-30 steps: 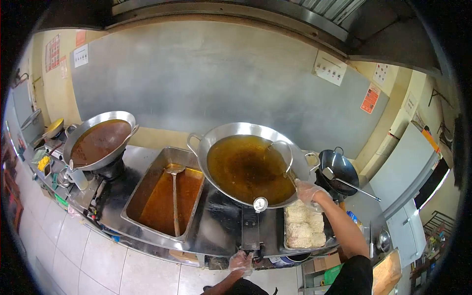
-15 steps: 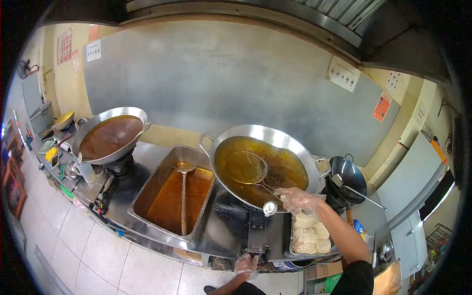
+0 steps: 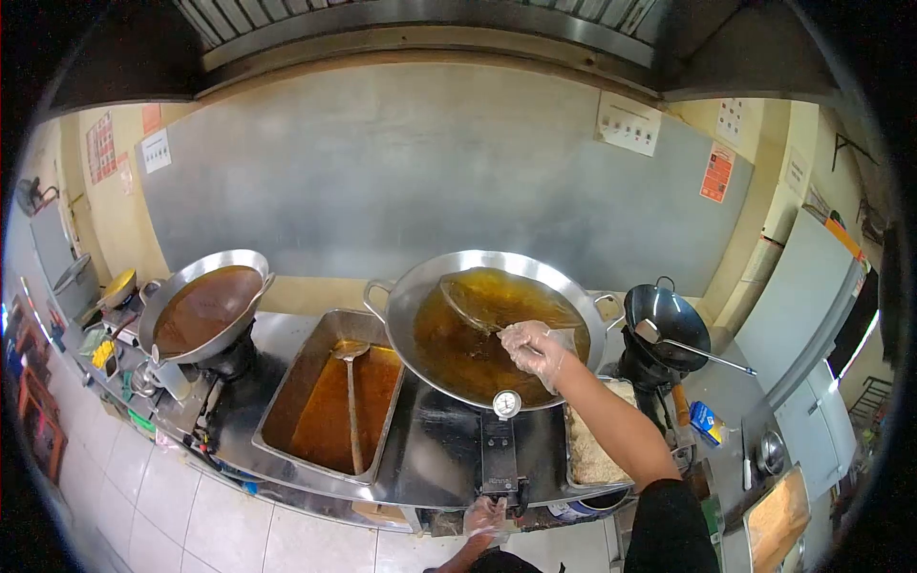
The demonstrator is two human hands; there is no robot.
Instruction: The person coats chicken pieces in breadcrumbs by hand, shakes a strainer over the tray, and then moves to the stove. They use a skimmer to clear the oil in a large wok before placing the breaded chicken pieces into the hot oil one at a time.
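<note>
Right hand: in a clear glove, over the big pan. Its grip is closed on the strainer's handle.
Strainer: its round end is tipped at 10 to 11 o'clock inside the big pan. I can't tell how deep it is in the oil.
Left hand: in a clear glove, at 6 o'clock from the big pan, by the low end of the black box. Its fingers look bent, but I can't tell if the grip holds anything.
Dial: on the big pan's rim, at 6 o'clock.
Deep tray: on the desk, at 8 o'clock from the big pan, with orange-brown liquid in it. A long spoon lies in it, handle to 6 o'clock.
Brown pan: at 9 o'clock, with brown liquid in it.
Crumb tray: at 5 o'clock, full of pale, crumbly food. The right arm hides some of it.
Black pan: at 3 o'clock, with a metal turner across it.
Blue pack: at 4 o'clock, on the desk.
</note>
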